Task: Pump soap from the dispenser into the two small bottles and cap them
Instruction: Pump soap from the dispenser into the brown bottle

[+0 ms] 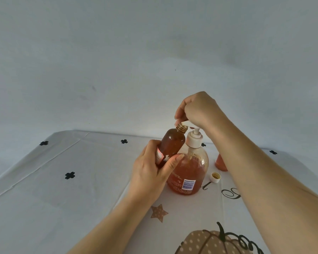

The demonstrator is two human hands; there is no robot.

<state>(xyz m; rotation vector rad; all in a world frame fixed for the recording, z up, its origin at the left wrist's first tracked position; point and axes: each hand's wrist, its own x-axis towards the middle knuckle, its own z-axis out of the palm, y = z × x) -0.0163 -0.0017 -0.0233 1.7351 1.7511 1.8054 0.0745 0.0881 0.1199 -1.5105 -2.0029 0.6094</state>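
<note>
Left hand (151, 173) grips the small bottle (173, 143), right hand (200, 109) clasps the dispenser pump (195, 139): mid-fill, loose cap (215, 177) right, capping to come.

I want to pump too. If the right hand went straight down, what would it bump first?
The white pump head, which the right hand seems to touch; the small bottle is held beside it.

Soap dispenser (188, 173): clear, amber liquid, white pump, upright on the bench (81, 198), which has a white cover printed with black clovers (69, 175), a star (159, 212) and a pumpkin (209, 242); the right grip (198, 110) is curled over the pump spout. Small amber bottle (173, 143): uncapped, tilted, threaded mouth just under the spout, held round its body by the left grip (151, 173). White cap (215, 177): open side up, just right of the dispenser; second small bottle (221, 163) partly hidden behind the right forearm (264, 171).
</note>
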